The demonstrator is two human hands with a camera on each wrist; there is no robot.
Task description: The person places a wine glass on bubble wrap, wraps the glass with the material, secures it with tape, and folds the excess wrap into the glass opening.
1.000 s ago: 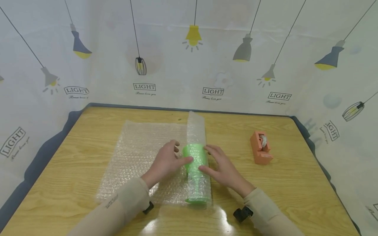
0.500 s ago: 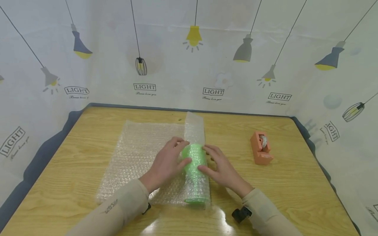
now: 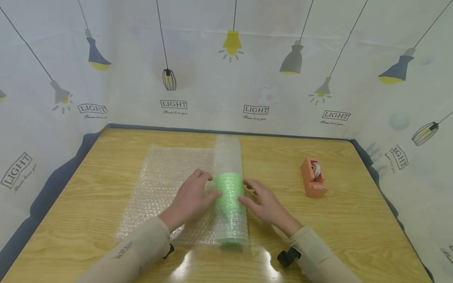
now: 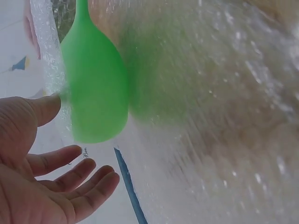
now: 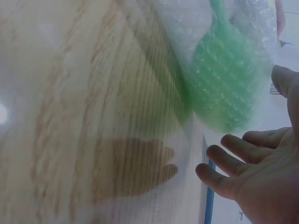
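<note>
A green wine glass lies on its side on bubble wrap, its bowl toward the back and its foot toward the front. One layer of the wrap passes over it, forming a loose roll. My left hand is at the roll's left side, thumb at the wrap by the bowl. In the left wrist view, that hand's fingers are spread and loosely bent beside the bowl. On the right side, my right hand has its thumb at the roll. Its fingers are loosely extended past the bowl's rim in the right wrist view.
An orange tape dispenser with a roll of tape stands to the right on the wooden table. The flat part of the wrap spreads left of the roll. A lamp-printed curtain hangs around the table.
The roll with the wine glass has shifted left over the flat bubble wrap. My left hand reached over the glass, then drew back left. My right hand stays close behind on the right.
</note>
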